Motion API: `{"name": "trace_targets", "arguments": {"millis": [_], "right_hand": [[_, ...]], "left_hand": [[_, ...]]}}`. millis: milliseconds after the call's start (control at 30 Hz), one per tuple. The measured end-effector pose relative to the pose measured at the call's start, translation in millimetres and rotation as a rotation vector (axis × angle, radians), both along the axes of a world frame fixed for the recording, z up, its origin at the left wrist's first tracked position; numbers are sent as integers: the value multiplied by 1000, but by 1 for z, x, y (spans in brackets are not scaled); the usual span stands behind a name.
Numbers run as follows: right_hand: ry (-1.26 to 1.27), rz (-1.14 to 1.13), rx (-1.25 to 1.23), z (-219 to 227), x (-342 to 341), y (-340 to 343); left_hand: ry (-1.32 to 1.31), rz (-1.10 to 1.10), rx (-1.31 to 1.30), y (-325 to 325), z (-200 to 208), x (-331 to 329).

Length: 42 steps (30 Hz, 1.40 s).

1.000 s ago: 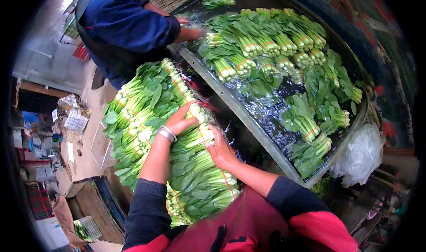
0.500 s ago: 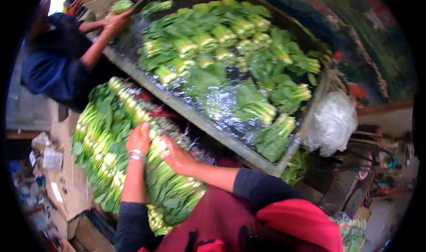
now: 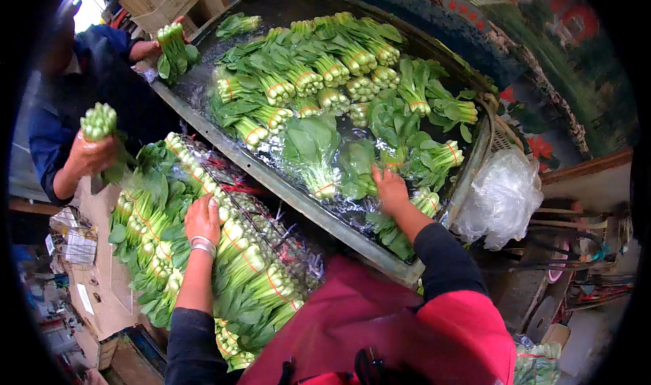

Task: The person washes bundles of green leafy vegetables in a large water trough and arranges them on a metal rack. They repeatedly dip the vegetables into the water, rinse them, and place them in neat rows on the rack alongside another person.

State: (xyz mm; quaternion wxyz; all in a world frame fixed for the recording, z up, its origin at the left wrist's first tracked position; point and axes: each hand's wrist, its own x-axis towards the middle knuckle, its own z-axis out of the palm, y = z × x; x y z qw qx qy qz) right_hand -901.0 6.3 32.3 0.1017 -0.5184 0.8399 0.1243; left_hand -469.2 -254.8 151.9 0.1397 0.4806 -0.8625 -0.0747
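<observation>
My left hand [image 3: 203, 221] lies with its fingers stretched out on top of stacked bok choy bunches [image 3: 254, 256], which are tied with orange bands. A silvery bracelet circles that wrist. Out to the right, my right hand [image 3: 391, 189] is over the water trough [image 3: 285, 178], its visible fingers extended among floating bok choy. It is nearest to a leafy bunch [image 3: 357, 169] and seems to touch it; part of the fingers is hidden. A larger bunch [image 3: 312, 151] floats to its left, with water splashing around it. Several banded bunches [image 3: 332, 69] fill the far part of the trough.
At the left a co-worker [image 3: 98, 59] in dark blue holds one bok choy bunch [image 3: 99, 124] and another bunch [image 3: 175, 49]. A clear plastic bag [image 3: 498, 198] hangs by the trough's right end. Cardboard [image 3: 102, 276] lies left of the stack.
My right hand has left the stack and moved right into the trough; my left hand stays on the stack. The co-worker's hands have parted, with a bunch in each. Water now splashes near the middle.
</observation>
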Motion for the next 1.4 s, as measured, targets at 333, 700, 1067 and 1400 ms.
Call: {"name": "trace_targets", "arguments": {"millis": [333,700,1067,1400], "right_hand": [[-1208,-255,588,223,-19,-74],[-1876,201,-83,272,134,-165],[-1700,-48,-501,80,284,-203],[-1576,7,-578,69,291,-202]], "left_hand": [[164,-838,58,98,118,-142],[146,-513,205,53,256,-56],[-31,-107,251,-63,91,31],[40,-102,441,-75,30,19]]}}
